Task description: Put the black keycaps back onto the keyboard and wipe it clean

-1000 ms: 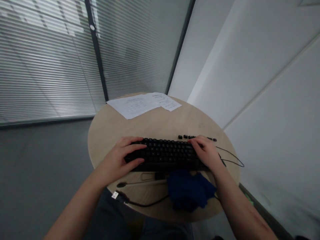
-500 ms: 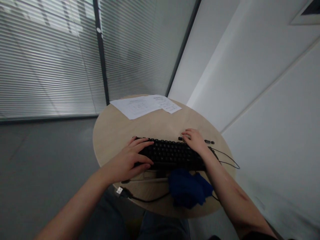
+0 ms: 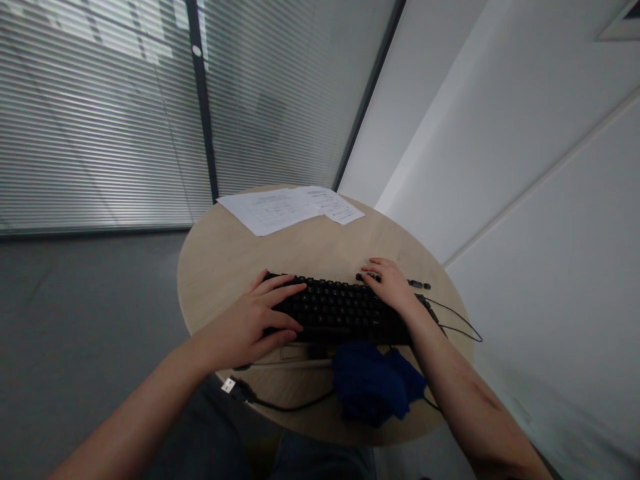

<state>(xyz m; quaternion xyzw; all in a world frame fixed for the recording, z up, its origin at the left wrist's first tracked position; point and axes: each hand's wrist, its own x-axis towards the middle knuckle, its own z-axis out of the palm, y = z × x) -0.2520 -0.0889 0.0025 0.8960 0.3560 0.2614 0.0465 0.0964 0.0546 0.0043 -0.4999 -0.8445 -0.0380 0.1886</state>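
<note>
A black keyboard [image 3: 330, 310] lies on the round wooden table. Across its left end rests my left hand [image 3: 253, 323], fingers spread over the keys and thumb along the near edge. My right hand [image 3: 390, 283] is at the far right side of the keyboard, palm down over it. Its fingers are apart and reach just past the far edge, at small loose black keycaps [image 3: 361, 277]; some of these are partly hidden under the fingertips. More dark keycaps [image 3: 416, 284] lie to the right of that hand.
A crumpled blue cloth [image 3: 370, 387] lies before the keyboard. A black cable with a USB plug [image 3: 229, 385] hangs past the table's near left edge. Thin wire [image 3: 463, 320] loops at the right. Printed papers [image 3: 280, 209] lie at the back of the table [image 3: 220, 260].
My right hand has shifted slightly, its fingers a little more spread and more of the dark keycaps showing beneath them. My left hand stays on the keyboard's left end. The view has moved slightly.
</note>
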